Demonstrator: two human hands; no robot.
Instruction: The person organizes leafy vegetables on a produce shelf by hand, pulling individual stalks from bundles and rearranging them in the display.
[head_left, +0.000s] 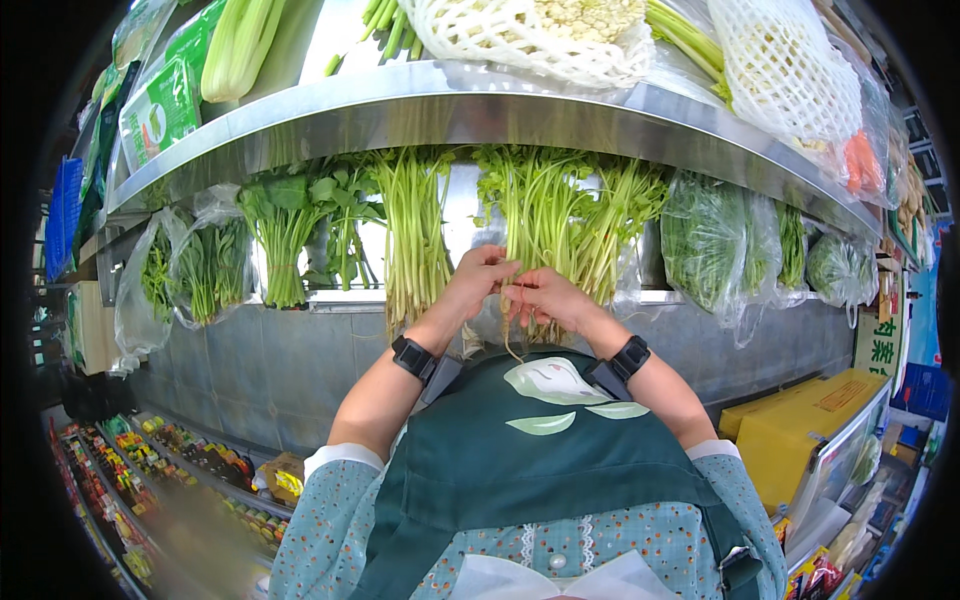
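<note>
Both wrists bear black straps, and my hands meet in front of my dark green apron. My left hand (480, 281) pinches a thin pale-green stalk of leafy celery (513, 234) near its base. Just to the right, the fingertips of my right hand (553, 298) close on the same stalk, around its lower end. A long thin root (508, 330) hangs below the fingers towards the apron. Behind my hands lies loose leafy celery (551, 202), its roots pointing towards me. Another celery bunch (412, 232) with brownish roots lies to the left of my left hand.
A steel upper shelf (450, 112) overhangs the greens, holding netted cauliflower (592, 22) and a celery head (241, 49). Tied leafy greens (283, 240) and bagged greens (206, 262) lie left; more bagged greens (705, 240) lie right. A yellow box (810, 420) stands behind at right.
</note>
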